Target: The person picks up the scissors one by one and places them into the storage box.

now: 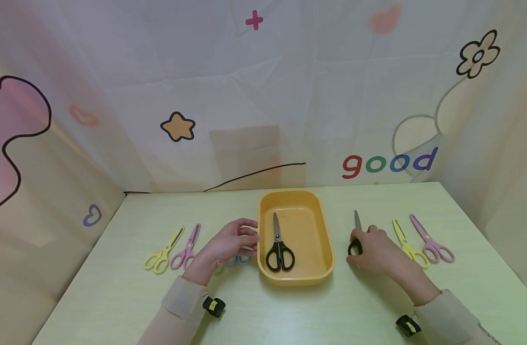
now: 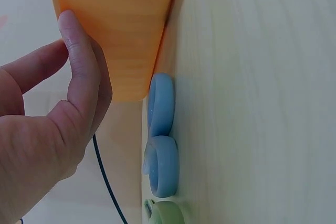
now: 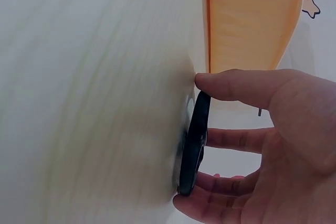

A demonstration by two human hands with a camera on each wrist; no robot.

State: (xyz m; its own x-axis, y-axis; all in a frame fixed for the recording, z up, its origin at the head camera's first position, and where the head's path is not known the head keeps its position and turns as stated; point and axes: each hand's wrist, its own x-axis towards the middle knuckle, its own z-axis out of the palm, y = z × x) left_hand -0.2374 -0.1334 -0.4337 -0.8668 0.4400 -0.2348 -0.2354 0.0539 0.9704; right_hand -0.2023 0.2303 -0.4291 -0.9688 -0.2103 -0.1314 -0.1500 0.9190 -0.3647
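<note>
A yellow tray (image 1: 328,249) stands mid-table, with black-handled scissors (image 1: 278,238) lying inside it, blades pointing away. My left hand (image 1: 233,242) is at the tray's left side, its fingertips against the upper wall near the rim. Under that hand lie blue-handled scissors (image 2: 164,166) and green-handled scissors (image 2: 169,213), mostly hidden in the head view. Right of the tray, my right hand (image 1: 373,249) grips a second pair of black-handled scissors (image 3: 194,142) by the handles, thumb on one side and fingers on the other. Their blade (image 1: 357,219) points away, close to the tabletop.
On the left lie yellow scissors (image 1: 164,255) and purple scissors (image 1: 190,249). To the right, beside my right hand and forearm, are another yellow pair (image 1: 402,238) and another purple pair (image 1: 429,243). A printed curtain (image 1: 246,96) hangs behind the table (image 1: 289,316).
</note>
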